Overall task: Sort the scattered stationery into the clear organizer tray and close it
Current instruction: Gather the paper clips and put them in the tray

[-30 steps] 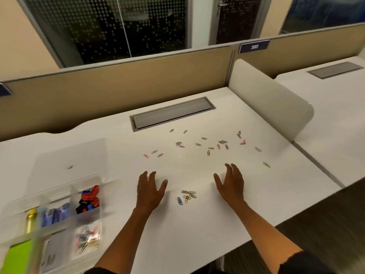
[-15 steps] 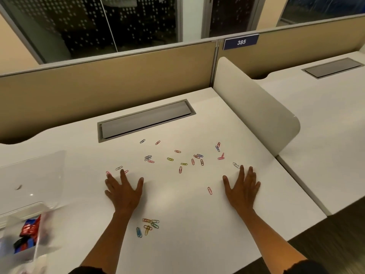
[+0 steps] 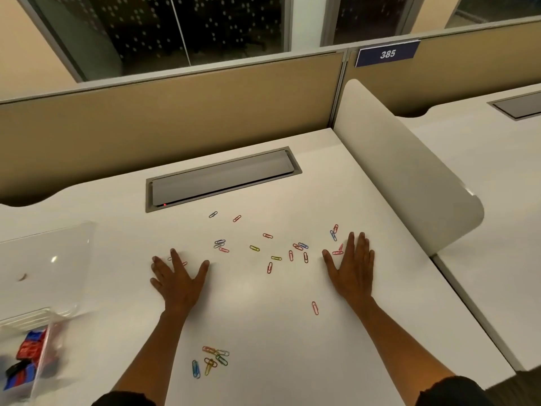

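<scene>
Several coloured paper clips (image 3: 272, 253) lie scattered across the white desk (image 3: 263, 332) between my hands. My left hand (image 3: 178, 278) lies flat with fingers spread, covering a couple of pink clips at its fingertips. Flat and open as well, my right hand (image 3: 351, 268) rests beside two pink clips at its thumb. A small heap of clips (image 3: 212, 361) lies near my left forearm, and one pink clip (image 3: 315, 307) is by my right wrist. The clear organizer tray (image 3: 44, 347) sits at the far left, lid (image 3: 49, 265) swung open, with red and blue binder clips (image 3: 26, 353) inside.
A grey cable hatch (image 3: 222, 178) is set into the desk behind the clips. A tan partition (image 3: 175, 112) closes the back. A white curved divider (image 3: 409, 171) stands on the right, with a second desk (image 3: 497, 230) beyond it.
Both hands have slid forward across the desk, away from the small heap and up to the scattered clips. The view has swung right, pushing the tray to the left edge.
</scene>
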`<state>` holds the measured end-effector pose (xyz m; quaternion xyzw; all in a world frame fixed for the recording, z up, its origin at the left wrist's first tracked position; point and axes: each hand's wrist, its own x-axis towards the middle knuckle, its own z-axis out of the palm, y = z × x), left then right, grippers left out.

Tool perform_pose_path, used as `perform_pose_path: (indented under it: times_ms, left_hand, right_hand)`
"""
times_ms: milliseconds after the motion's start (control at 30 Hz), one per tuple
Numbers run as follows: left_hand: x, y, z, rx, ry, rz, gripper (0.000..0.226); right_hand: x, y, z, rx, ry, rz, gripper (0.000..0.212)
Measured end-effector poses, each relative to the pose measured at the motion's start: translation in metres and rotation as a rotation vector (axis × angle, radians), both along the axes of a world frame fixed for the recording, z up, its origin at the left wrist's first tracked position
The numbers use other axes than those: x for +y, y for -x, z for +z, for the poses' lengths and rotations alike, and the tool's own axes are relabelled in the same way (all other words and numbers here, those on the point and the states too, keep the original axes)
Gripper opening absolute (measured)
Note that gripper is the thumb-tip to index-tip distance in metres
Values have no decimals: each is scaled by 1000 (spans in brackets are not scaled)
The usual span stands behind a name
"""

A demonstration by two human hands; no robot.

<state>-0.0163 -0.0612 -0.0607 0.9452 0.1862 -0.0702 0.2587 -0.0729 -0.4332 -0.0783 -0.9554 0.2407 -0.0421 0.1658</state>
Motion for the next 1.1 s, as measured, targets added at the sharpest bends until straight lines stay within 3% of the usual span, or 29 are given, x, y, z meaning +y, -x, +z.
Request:
perform_pose_path:
  times_ms: [300,600,733,800,867,933,1000,1100]
  left_hand:
    - [-3,-49,-10,-21,-26,-214,97]
    - [-59,-34,-14,-189,-66,-632,76]
    - [-73,-17,-14,-243,119,-726,59]
    - [-73,-9,-12,-235,293,-653,52]
    - [-68,-5,-12,-262,361,-570,49]
    - [-60,-6,-13,-335,269,-559,52]
    - [-51,-15,-14,-366,140,-571,58]
    - [-37,-35,-16,-248,10,-501,69]
  right_hand:
    - [16,-55,-1,8,5,266,97]
    - [81,-58,0,-67,-36,726,80]
    - [112,-44,1,-127,-110,889,73]
    - [124,-37,1,-146,-218,950,72]
    - [132,-35,2,-160,-361,934,71]
    - [133,-40,3,-183,-407,866,71]
    - [130,-51,2,-186,-347,801,70]
    - [125,-74,-2,-116,-244,717,69]
